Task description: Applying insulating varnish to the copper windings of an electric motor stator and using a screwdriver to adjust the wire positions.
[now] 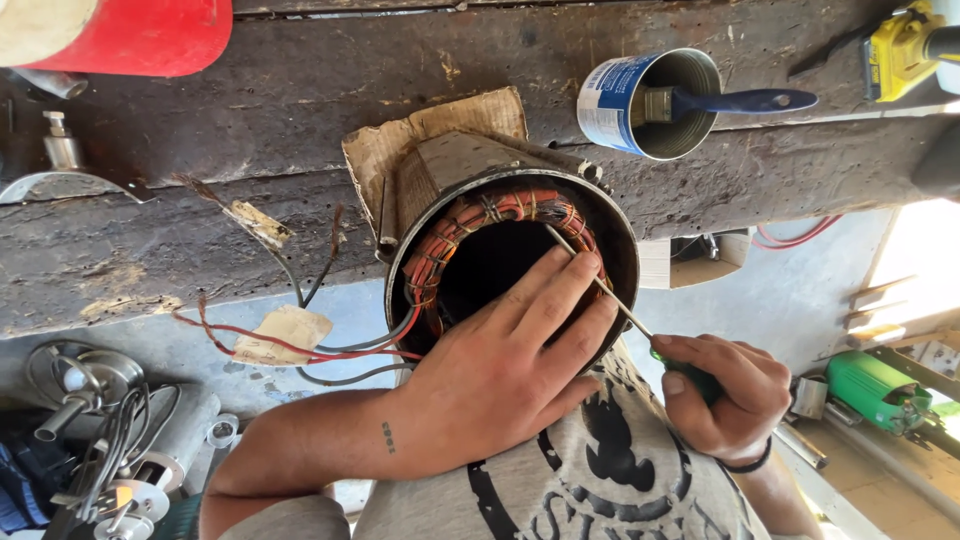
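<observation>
left hand [500, 375] spread on stator [510, 250]; right hand [725, 395] gripping screwdriver [610, 295] | tin [645, 100] behind

A single head-worn camera looks steeply down from close above the person's chest, facing the dark wooden counter [250, 230] edge ahead; the floor shows below it, and both forearms enter from the bottom of the view.

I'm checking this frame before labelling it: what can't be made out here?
- Head view: screwdriver tip, lost among the stator windings.
- Its green handle, mostly wrapped by the right hand.
- Stator's near rim, covered by the left hand.
- Brush bristles, hidden inside the can.
- Yellow tool, cut off by the frame edge.
</observation>
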